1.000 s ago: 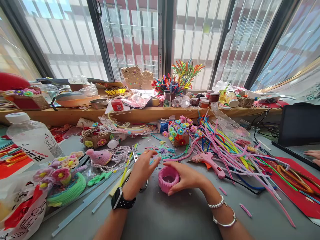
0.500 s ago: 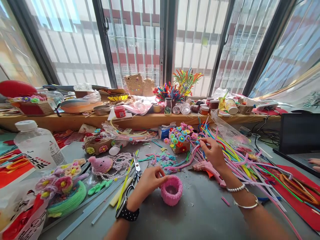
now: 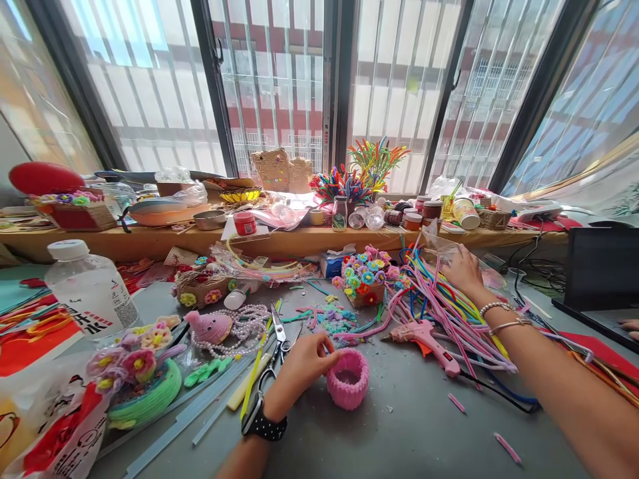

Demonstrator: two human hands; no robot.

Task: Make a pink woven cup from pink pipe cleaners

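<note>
A small pink pipe-cleaner basket [image 3: 348, 378] stands on the grey table in front of me. My left hand [image 3: 305, 366], with a black watch on the wrist, is curled against its left rim and holds it. My right hand [image 3: 462, 269] is stretched far out to the right over the heap of coloured pipe cleaners [image 3: 452, 307], its fingers down among the strands near a clear plastic bag [image 3: 452, 253]. Whether it grips a strand is hidden. A pink glue gun [image 3: 425, 334] lies between the basket and that heap.
Scissors [image 3: 277, 338] lie left of the basket, with a pearl string [image 3: 239, 327], a pink knitted figure [image 3: 210, 326] and a green flower basket [image 3: 142, 392]. A water bottle [image 3: 87, 289] stands far left. A flower-filled basket [image 3: 364, 276] sits behind. Another person's fingers [image 3: 630, 326] rest by a laptop [image 3: 602, 266].
My right hand left the pink basket and reached right and farther back, across the pipe cleaners to the plastic bag. My left hand took over the basket's rim.
</note>
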